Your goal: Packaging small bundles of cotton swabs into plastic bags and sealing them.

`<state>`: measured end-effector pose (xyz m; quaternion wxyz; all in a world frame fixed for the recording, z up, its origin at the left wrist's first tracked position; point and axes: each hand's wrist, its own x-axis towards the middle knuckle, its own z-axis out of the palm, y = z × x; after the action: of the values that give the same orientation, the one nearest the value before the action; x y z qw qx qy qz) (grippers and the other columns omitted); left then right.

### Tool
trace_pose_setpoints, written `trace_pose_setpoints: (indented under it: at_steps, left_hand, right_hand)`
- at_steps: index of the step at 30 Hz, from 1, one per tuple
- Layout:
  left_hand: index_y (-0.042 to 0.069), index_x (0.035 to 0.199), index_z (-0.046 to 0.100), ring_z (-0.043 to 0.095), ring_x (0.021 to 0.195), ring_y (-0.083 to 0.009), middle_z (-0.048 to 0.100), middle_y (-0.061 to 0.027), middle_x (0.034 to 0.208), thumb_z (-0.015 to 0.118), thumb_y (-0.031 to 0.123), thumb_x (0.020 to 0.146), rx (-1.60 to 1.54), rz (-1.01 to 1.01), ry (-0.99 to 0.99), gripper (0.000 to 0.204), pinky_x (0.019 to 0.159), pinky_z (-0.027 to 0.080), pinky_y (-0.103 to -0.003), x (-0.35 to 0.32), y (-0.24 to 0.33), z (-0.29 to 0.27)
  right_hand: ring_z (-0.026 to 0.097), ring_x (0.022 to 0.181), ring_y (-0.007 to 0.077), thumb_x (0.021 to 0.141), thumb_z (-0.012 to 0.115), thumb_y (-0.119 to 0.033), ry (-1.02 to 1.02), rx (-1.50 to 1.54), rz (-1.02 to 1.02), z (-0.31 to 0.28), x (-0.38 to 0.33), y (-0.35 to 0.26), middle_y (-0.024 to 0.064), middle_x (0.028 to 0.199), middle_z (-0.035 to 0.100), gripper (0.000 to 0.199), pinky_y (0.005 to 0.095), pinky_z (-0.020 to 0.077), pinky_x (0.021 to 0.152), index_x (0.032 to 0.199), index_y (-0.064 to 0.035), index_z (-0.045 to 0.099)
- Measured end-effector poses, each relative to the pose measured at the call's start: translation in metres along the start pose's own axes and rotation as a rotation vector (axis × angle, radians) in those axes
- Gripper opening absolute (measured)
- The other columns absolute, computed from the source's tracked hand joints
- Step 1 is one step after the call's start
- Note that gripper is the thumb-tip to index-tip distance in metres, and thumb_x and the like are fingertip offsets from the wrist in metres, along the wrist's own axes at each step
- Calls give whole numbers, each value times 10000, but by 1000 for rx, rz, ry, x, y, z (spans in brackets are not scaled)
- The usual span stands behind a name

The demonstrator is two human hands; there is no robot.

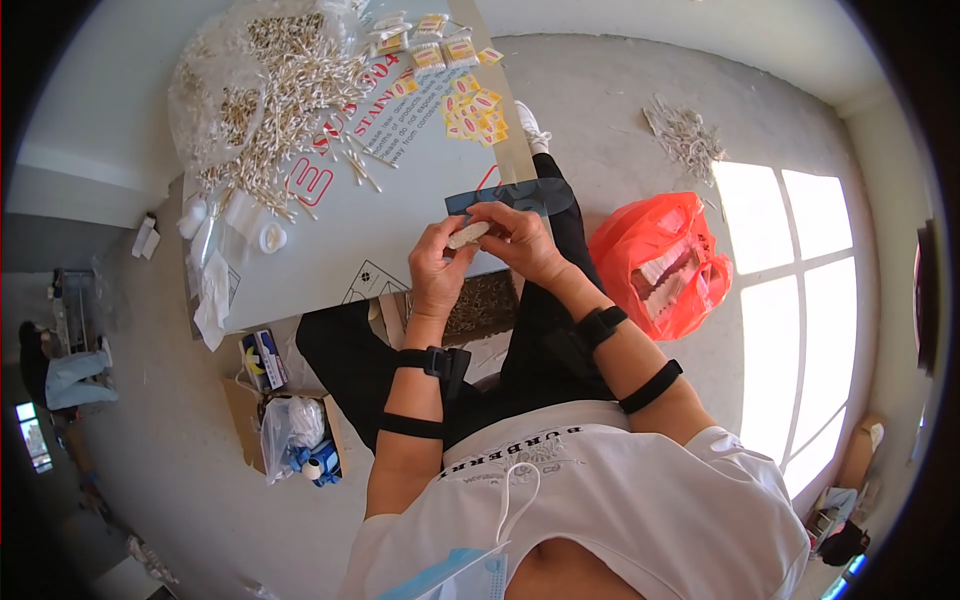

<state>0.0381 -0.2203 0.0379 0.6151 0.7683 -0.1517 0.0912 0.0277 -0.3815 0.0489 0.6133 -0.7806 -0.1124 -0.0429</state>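
Note:
Both hands meet above the near edge of the table (350,235). Between their fingertips is a small, pale bundle of cotton swabs (467,236), its white tips packed together. My left hand (437,262) pinches it from the left, while the thumb and fingers of my right hand (522,243) close on it from the right. A large heap of loose cotton swabs (300,85) spills from a clear plastic bag (215,105) at the far left. Yellow-and-white paper cards (477,112) lie spread at the far right, near several packed bundles of swabs (445,54).
A dark see-through sheet (545,196) juts past the table's right edge. Right of my leg, a red plastic bag (662,262) stands on the floor. A box of swabs (485,310) sits below the near edge. Lower left is a cardboard box (247,428); another person (75,378) is at far left.

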Motion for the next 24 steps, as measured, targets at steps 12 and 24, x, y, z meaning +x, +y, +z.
trace_pose_setpoints:
  at_steps: [12,24]
  left_hand:
    - [58,1017,712,526,1077,-261,668,-40,1019,819,69,654,208,161,-17,379,946,441,-363,7,16,1]
    - [21,1012,700,599,1052,-264,688,-54,1055,791,48,710,260,322,112,317,916,480,-365,19,92,-24]
  right_hand:
    - [626,844,95,786,621,97,95,431,242,-3,-5,13,86,981,685,397,239,519,745,1175,21,588]
    - [613,892,92,873,663,-23,56,628,77,-6,3,-57,52,1024,673,311,247,516,782,1178,20,618]
